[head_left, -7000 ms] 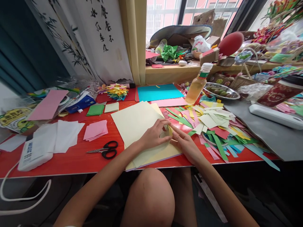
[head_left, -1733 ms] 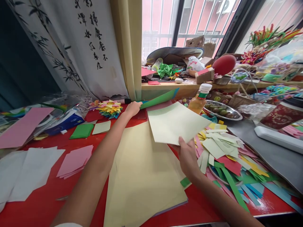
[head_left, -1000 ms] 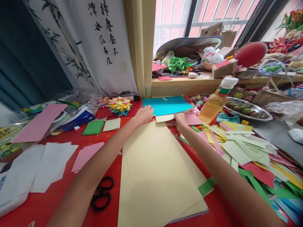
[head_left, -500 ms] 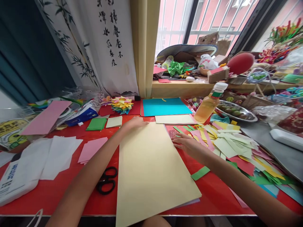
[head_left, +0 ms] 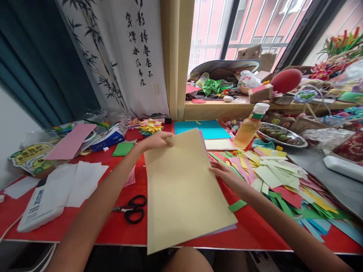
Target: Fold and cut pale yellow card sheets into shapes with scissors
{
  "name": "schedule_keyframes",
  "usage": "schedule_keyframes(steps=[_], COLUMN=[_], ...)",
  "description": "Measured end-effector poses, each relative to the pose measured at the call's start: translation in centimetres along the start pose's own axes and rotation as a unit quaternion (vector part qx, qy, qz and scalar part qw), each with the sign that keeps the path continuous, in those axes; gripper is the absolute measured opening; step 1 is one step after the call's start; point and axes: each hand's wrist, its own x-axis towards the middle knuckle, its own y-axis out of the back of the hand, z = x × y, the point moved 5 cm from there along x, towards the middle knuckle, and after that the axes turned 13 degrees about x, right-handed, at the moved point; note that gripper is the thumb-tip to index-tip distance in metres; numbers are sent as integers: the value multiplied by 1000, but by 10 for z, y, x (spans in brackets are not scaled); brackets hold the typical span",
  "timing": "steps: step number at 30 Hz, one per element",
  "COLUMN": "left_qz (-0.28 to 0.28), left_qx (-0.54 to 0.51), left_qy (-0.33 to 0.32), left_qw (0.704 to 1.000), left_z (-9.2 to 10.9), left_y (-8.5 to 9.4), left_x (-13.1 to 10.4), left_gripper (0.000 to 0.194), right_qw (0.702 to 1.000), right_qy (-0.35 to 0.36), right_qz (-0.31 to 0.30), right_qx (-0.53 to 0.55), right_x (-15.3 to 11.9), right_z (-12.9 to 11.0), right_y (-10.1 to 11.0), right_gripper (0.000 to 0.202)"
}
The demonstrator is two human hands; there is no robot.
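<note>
Large cream paper sheets (head_left: 184, 189), with a purple sheet (head_left: 227, 229) showing beneath, stand partly raised over the red table (head_left: 119, 235). My left hand (head_left: 159, 140) pinches their upper left edge. At their right edge is my right hand (head_left: 222, 172), fingers stretched out and touching the side. Black-handled scissors (head_left: 134, 209) lie just left of the sheets. Behind them are a blue sheet (head_left: 202, 130) and a smaller cream stack (head_left: 219, 144). Green squares (head_left: 123, 149) lie beyond my left forearm, which partly covers some pink paper (head_left: 130, 177).
Paper strips (head_left: 280, 170) are heaped at the right, near a bottle (head_left: 249, 126) and a metal dish (head_left: 283, 134). A folded paper piece (head_left: 150, 126) stands at the back. White tissues (head_left: 85, 183) and a white pack (head_left: 42, 209) lie at the left.
The cream sheets' upper end has been lifted off the table, held by my left hand. My right hand has stayed by their right edge. The view has shifted slightly.
</note>
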Motion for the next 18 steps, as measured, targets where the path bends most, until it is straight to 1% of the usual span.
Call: schedule_keyframes(steps=[2, 3, 4, 6, 8, 9, 11, 13, 15, 16, 18], left_qz=[119, 182, 228, 297, 359, 387, 430, 449, 473, 478, 476], left_qx=[-94, -140, -181, -226, -243, -248, -268, -288, -299, -306, -320], left_qy=[3, -1, -14, -40, -75, -94, -123, -121, -94, -75, -25], left_qw=[989, 973, 957, 927, 898, 883, 854, 838, 823, 820, 819], left_z=[2, 3, 5, 9, 17, 21, 30, 34, 30, 25, 11], left_y=[31, 47, 61, 82, 95, 98, 96, 82, 60, 46, 17], left_x=[-16, -25, -33, -48, -60, -65, -74, -79, -85, -87, -91], left_gripper=[30, 31, 32, 34, 30, 28, 26, 26, 28, 30, 27], right_qw=[999, 998, 997, 988, 971, 963, 949, 931, 916, 913, 920], right_qy=[-39, -41, -15, 65, 163, 205, 277, 335, 372, 379, 363], right_qz=[20, 37, 47, 47, 39, 9, -4, 15, 33, 35, 30], right_qx=[24, 40, 67, 130, 173, 175, 153, 143, 146, 148, 143], right_x=[-4, -5, -6, -7, -11, -14, -22, -30, -35, -37, -34], right_z=[0, -3, -10, -29, -54, -67, -88, -104, -109, -107, -94], right_y=[6, 11, 15, 21, 25, 22, 18, 14, 12, 12, 14], right_gripper=[32, 33, 33, 30, 23, 21, 15, 14, 16, 16, 19])
